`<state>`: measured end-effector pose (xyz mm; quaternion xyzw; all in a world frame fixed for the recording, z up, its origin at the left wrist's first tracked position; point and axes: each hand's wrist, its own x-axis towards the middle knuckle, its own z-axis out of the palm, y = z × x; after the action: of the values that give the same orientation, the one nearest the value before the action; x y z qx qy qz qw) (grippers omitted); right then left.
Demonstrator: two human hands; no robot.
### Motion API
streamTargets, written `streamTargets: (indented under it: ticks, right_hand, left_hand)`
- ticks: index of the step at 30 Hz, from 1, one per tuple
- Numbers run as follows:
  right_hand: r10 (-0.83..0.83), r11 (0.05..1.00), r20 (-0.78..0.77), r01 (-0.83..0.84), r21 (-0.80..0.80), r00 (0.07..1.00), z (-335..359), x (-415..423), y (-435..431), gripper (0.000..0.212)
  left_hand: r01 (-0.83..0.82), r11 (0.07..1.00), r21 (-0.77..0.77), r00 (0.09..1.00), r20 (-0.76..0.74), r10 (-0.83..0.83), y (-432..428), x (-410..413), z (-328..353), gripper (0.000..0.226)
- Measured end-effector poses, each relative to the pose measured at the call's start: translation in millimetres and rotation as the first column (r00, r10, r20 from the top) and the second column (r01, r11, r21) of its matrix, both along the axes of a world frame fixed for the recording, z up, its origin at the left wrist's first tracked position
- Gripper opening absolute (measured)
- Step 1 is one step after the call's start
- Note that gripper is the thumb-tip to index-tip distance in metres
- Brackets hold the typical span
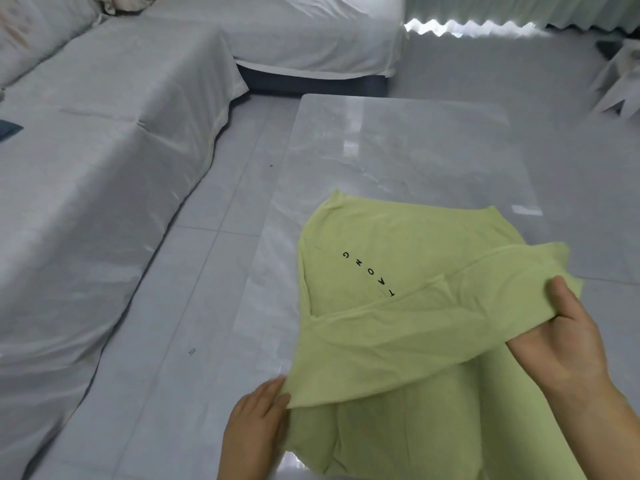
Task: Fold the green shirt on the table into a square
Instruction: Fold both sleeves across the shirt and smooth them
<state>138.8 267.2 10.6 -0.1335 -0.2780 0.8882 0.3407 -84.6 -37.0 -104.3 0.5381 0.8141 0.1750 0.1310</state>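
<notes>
If the left hand [258, 420] loses its pinched corner, or the right hand [561, 337] pulls harder, the lifted band of the green shirt [381, 258] would likely land skewed. The left hand pinches at seven o'clock. The right hand, at four, curls its fingers under with the thumb over. The shirt lies at the near end of the table [398, 150], toward six.

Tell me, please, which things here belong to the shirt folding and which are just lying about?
In the job: green shirt; table under it; left hand pinching its near edge; right hand gripping a folded-over band of it.
Lying about: sheet-covered sofa; dark item on the sofa at far left; curtain.
</notes>
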Motion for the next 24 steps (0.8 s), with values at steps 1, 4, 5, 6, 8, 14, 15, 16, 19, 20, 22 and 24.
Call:
streamTargets:
  ticks: [1, 4, 5, 6, 8, 14, 15, 16, 19, 20, 22, 24]
  right_hand:
    - [-0.014, 0.998, -0.016, 0.015, 0.068, 1.000, -2.4, 2.2, 2.0, 0.047]
    - [0.012, 0.996, 0.006, -0.013, 0.091, 1.000, -13.6, -0.3, 8.3, 0.048]
    - [0.027, 0.994, 0.002, -0.027, 0.106, 1.000, -17.2, -1.2, 8.7, 0.048]
    - [0.042, 0.993, -0.002, -0.041, 0.108, 0.999, -21.0, -2.2, 9.5, 0.049]
    - [0.085, 0.990, 0.003, -0.085, 0.115, 0.996, -27.9, -3.0, 11.0, 0.050]
    - [0.029, 0.998, 0.029, -0.031, 0.054, 0.999, -20.9, 19.0, 4.4, 0.049]
    - [0.031, 0.999, 0.027, -0.032, 0.025, 0.999, -17.6, 24.8, 1.2, 0.048]
    - [0.024, 1.000, 0.036, -0.024, 0.009, 0.999, -16.1, 30.7, -2.5, 0.047]
    - [0.025, 0.999, 0.066, -0.022, -0.037, 0.998, -31.5, 51.1, -4.7, 0.042]
    - [-0.006, 1.000, 0.070, 0.008, -0.018, 0.997, -44.6, 56.7, -2.5, 0.040]
    - [-0.133, 0.991, 0.119, 0.130, 0.034, 0.984, -72.8, 66.6, 8.4, 0.036]
    - [-0.256, 0.965, 0.169, 0.262, -0.010, 0.952, -78.1, 65.2, 16.7, 0.036]
  left_hand:
    - [-0.021, 0.997, 0.078, 0.999, -0.042, 0.024, 2.3, -6.2, -5.0, 0.034]
    - [-0.038, 0.996, 0.084, 0.992, -0.120, 0.048, 0.4, -11.8, 0.1, 0.028]
    - [-0.026, 0.996, 0.083, 0.991, -0.127, 0.037, 2.6, -14.4, 0.1, 0.019]
    - [-0.019, 0.996, 0.088, 0.994, -0.109, 0.029, 5.5, -12.4, -0.7, 0.020]
    - [-0.006, 0.997, 0.072, 0.999, -0.046, 0.009, 22.1, -8.3, 2.5, 0.039]
    - [0.194, 0.979, -0.058, 0.977, -0.077, -0.198, 95.8, 9.6, -1.3, 0.064]
    - [0.213, 0.971, -0.106, 0.974, -0.062, -0.220, 93.8, 8.6, -10.7, 0.068]
    - [0.229, 0.964, -0.136, 0.969, -0.060, -0.238, 87.4, 5.9, -19.4, 0.071]
    - [0.283, 0.945, -0.161, 0.948, -0.099, -0.301, 69.8, -6.3, -33.6, 0.077]
    - [0.298, 0.941, -0.161, 0.940, -0.123, -0.319, 68.1, -9.7, -33.5, 0.077]
    - [0.299, 0.939, -0.171, 0.937, -0.134, -0.323, 65.4, -14.2, -33.6, 0.076]
    - [0.240, 0.955, -0.172, 0.958, -0.118, -0.262, 61.2, -18.0, -35.3, 0.076]
